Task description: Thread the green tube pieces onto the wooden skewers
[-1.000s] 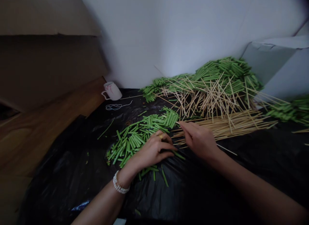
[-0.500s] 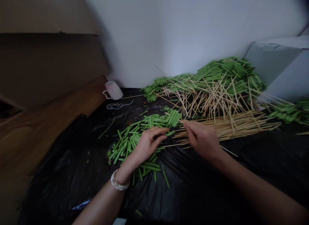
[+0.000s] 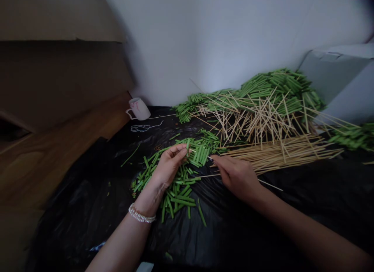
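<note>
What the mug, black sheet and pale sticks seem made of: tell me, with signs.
Mug: probably glazed ceramic, by its smooth, pale, pink-marked body.
Black sheet: thin plastic film, slightly glossy, by its shiny creases.
Pale sticks: likely bamboo or wood, matt, by their straight tan lengths; which one, I can't tell.

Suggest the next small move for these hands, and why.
Probably, the left hand should ease its upright green piece onto the stick. The right hand grips that stick, which already carries a row of green pieces, and its bare tip points at the pinched piece; whether they touch is hard to tell.
</note>
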`<act>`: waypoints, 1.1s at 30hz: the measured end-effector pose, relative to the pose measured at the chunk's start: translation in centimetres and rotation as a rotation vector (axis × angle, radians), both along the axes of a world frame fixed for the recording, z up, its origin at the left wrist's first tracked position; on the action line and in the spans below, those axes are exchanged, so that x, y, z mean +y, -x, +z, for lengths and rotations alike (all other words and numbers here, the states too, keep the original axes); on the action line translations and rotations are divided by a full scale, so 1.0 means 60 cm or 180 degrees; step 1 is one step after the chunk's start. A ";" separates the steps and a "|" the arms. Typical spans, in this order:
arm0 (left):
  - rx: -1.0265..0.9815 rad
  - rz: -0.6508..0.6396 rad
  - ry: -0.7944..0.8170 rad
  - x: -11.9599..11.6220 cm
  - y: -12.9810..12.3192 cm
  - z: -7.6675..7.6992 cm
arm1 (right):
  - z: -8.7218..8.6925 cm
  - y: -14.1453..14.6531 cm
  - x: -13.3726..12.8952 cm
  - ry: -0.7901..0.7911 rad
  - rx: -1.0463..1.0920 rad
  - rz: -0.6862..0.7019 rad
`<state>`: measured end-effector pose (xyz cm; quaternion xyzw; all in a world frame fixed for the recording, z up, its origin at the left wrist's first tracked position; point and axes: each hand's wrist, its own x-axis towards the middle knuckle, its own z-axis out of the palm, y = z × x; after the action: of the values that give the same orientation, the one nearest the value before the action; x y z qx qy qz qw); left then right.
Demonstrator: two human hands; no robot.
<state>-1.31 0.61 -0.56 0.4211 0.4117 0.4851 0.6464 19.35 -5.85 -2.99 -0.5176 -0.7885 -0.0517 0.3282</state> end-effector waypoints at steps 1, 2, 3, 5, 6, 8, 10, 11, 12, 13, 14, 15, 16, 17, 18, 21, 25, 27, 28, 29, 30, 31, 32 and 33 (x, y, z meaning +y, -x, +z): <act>0.0001 -0.0031 -0.0005 0.000 0.000 0.001 | 0.000 0.000 0.000 0.0005 -0.0008 -0.0009; 0.0003 -0.0070 -0.0013 -0.001 0.000 0.001 | 0.001 -0.001 0.000 0.0015 -0.0018 -0.0012; 0.0003 -0.0107 -0.0023 -0.001 0.000 0.002 | 0.001 -0.001 0.001 0.0023 -0.0026 -0.0009; 0.0004 -0.0153 -0.0043 0.000 0.000 0.001 | 0.002 -0.002 0.001 0.0048 -0.0037 -0.0002; 0.0011 -0.0155 -0.0053 0.000 0.000 0.001 | 0.003 -0.002 0.001 0.0065 -0.0040 -0.0001; 0.0049 -0.0121 -0.0068 0.000 -0.001 0.000 | 0.003 -0.001 0.001 0.0100 -0.0037 -0.0004; 0.0074 -0.0057 -0.0070 0.001 -0.001 0.000 | 0.003 -0.001 0.000 0.0130 -0.0029 -0.0001; 0.0073 -0.0022 -0.0066 0.001 -0.001 -0.001 | 0.003 -0.001 0.000 0.0134 -0.0022 0.0009; 0.0062 0.0010 -0.0058 0.001 -0.002 -0.001 | 0.003 -0.001 0.000 0.0133 -0.0015 0.0019; 0.0045 0.0039 -0.0047 0.001 -0.002 -0.001 | 0.003 -0.001 -0.001 0.0127 -0.0008 0.0028; 0.0028 0.0060 -0.0037 0.002 -0.002 -0.002 | 0.003 -0.001 -0.001 0.0120 -0.0005 0.0038; 0.0013 0.0074 -0.0032 0.002 -0.002 -0.002 | 0.003 -0.001 -0.001 0.0113 -0.0006 0.0043; 0.0000 0.0076 -0.0033 0.002 -0.002 -0.002 | 0.003 -0.001 -0.001 0.0106 -0.0010 0.0039; -0.0016 0.0074 -0.0039 0.002 -0.002 -0.002 | 0.004 -0.001 -0.002 0.0101 -0.0016 0.0023; -0.0030 0.0073 -0.0047 0.002 -0.002 -0.002 | 0.004 -0.001 -0.002 0.0105 -0.0024 0.0004; -0.0051 0.0076 -0.0054 0.003 -0.002 -0.003 | 0.004 -0.001 -0.002 0.0131 -0.0036 -0.0036; -0.0057 0.0082 -0.0044 0.004 0.000 -0.006 | 0.004 -0.001 -0.002 0.0132 -0.0020 0.0019; -0.0032 0.0077 -0.0060 0.005 0.002 -0.007 | 0.006 -0.001 -0.003 0.0114 -0.0024 0.0079; -0.0009 0.0065 -0.0076 0.005 0.003 -0.007 | 0.006 -0.002 -0.003 0.0103 -0.0025 0.0111; 0.0015 0.0046 -0.0097 0.005 0.004 -0.007 | 0.007 -0.002 -0.003 0.0089 -0.0029 0.0137; 0.0045 0.0017 -0.0112 0.005 0.005 -0.007 | 0.007 -0.003 -0.003 0.0072 -0.0037 0.0153; 0.0078 -0.0022 -0.0118 0.005 0.005 -0.006 | 0.008 -0.003 -0.003 0.0050 -0.0042 0.0157; 0.0107 -0.0068 -0.0112 0.004 0.004 -0.006 | 0.008 -0.003 -0.003 0.0031 -0.0045 0.0157; 0.0131 -0.0105 -0.0101 0.003 0.004 -0.005 | 0.007 -0.003 -0.002 0.0017 -0.0048 0.0151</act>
<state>-1.53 0.79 -0.89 0.4479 0.4101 0.4721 0.6390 19.54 -6.00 -2.56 -0.4992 -0.8031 -0.0456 0.3220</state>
